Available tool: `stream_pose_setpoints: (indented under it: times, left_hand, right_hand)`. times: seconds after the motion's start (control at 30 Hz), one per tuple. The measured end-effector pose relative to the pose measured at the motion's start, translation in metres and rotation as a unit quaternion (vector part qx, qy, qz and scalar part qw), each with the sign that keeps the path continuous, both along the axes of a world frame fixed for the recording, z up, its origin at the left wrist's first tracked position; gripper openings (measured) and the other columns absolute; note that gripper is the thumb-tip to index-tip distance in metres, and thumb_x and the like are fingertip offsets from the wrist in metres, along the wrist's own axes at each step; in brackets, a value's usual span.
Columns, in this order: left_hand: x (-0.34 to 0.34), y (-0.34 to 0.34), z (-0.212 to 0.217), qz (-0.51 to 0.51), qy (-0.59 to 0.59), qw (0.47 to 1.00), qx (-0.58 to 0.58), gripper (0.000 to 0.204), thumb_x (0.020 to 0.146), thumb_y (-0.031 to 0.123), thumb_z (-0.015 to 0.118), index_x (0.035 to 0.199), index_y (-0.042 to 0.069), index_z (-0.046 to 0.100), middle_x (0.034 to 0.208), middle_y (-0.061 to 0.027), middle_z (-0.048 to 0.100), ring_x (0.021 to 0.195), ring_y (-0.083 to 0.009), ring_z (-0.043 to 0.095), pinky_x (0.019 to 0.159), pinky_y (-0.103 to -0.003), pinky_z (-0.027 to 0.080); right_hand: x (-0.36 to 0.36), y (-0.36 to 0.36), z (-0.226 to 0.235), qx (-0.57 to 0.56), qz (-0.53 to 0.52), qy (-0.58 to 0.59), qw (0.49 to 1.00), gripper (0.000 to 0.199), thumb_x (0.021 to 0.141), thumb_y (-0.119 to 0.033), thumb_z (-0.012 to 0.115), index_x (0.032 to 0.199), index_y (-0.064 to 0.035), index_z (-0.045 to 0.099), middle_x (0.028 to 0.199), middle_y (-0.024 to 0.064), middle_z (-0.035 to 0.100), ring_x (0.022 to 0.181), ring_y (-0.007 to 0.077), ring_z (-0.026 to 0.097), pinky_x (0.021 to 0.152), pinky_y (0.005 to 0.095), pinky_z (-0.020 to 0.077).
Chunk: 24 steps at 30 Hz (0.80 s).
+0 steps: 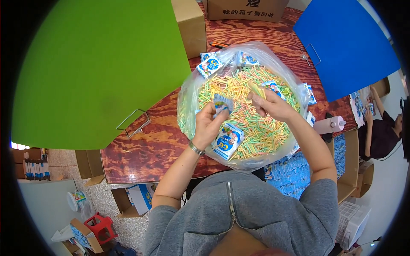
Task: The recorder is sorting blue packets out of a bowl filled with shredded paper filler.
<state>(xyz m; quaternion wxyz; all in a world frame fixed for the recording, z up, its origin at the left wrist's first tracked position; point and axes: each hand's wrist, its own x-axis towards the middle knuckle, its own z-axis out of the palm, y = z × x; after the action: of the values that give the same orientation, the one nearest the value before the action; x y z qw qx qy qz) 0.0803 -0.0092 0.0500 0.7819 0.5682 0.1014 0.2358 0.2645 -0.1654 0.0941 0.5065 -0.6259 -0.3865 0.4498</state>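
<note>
In front of me a large clear plastic bag (186, 85), its mouth spread wide, holds a heap of thin pastel candy sticks (260, 138) in yellow, green and pink. Over the heap's left side, my left hand (208, 127) is closed on a small blue-and-white packet (223, 103). My right hand (274, 106) pinches a small bunch of candy sticks (256, 90) above the right part of the heap. A white-and-blue packet (228, 141) lies on the sticks below my left hand. Another packet (210, 66) rests at the bag's far left edge, and one (272, 87) sits behind my right hand.
A green board (102, 72) and a blue board (348, 47) flank the red wood-grain table (141, 160). Cardboard boxes (245, 10) stand at the back. A pink bottle (329, 125) is to the right, above a carton of blue packets (292, 173). Another person (382, 134) sits far right.
</note>
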Motion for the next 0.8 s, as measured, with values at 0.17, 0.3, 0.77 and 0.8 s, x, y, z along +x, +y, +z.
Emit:
stream_pose_setpoints:
  times: [0.17, 0.3, 0.77, 0.8]
  left_hand:
    - [0.013, 0.016, 0.019, -0.096, -0.003, 0.969, 0.226, 0.016, 0.091, 0.011, 0.064, 0.104, 0.002, 0.063, 0.096, -0.0022, 0.066, 0.087, -0.0080, 0.060, 0.076, -0.027, 0.049]
    - [0.007, 0.017, -0.001, -0.077, 0.019, 0.982, 0.170, 0.015, 0.090, 0.013, 0.066, 0.099, 0.002, 0.063, 0.088, -0.0036, 0.065, 0.080, -0.0072, 0.057, 0.073, -0.026, 0.048]
    - [-0.013, 0.010, -0.015, 0.164, 0.043, 0.915, 0.367, 0.018, 0.082, 0.007, 0.075, 0.086, 0.000, 0.059, 0.067, -0.0022, 0.063, 0.061, -0.0081, 0.063, 0.052, -0.021, 0.047]
    - [-0.013, 0.009, -0.012, 0.169, 0.047, 0.908, 0.380, 0.019, 0.082, 0.007, 0.076, 0.086, 0.000, 0.058, 0.068, -0.0022, 0.063, 0.062, -0.0077, 0.063, 0.053, -0.021, 0.047]
  right_hand:
    - [-0.024, 0.005, -0.009, -0.067, 0.060, 0.050, 0.995, 0.033, 0.099, -0.040, 0.053, 0.098, -0.0079, 0.053, 0.066, -0.0025, 0.047, 0.058, 0.0073, 0.047, 0.052, 0.0231, 0.0377]
    - [-0.023, 0.008, -0.021, -0.065, 0.049, 0.116, 0.990, 0.030, 0.099, -0.038, 0.053, 0.098, -0.0081, 0.053, 0.067, -0.0015, 0.048, 0.060, 0.0068, 0.047, 0.052, 0.0222, 0.0368]
    - [-0.033, 0.023, 0.089, -0.025, 0.128, -0.391, 0.911, 0.035, 0.099, -0.030, 0.050, 0.122, -0.0036, 0.046, 0.081, 0.0204, 0.062, 0.067, 0.0337, 0.064, 0.063, 0.0435, 0.0484]
    - [-0.035, 0.024, 0.088, -0.025, 0.126, -0.387, 0.913, 0.039, 0.098, -0.028, 0.052, 0.128, -0.0032, 0.044, 0.078, 0.0171, 0.061, 0.061, 0.0273, 0.061, 0.059, 0.0399, 0.0474]
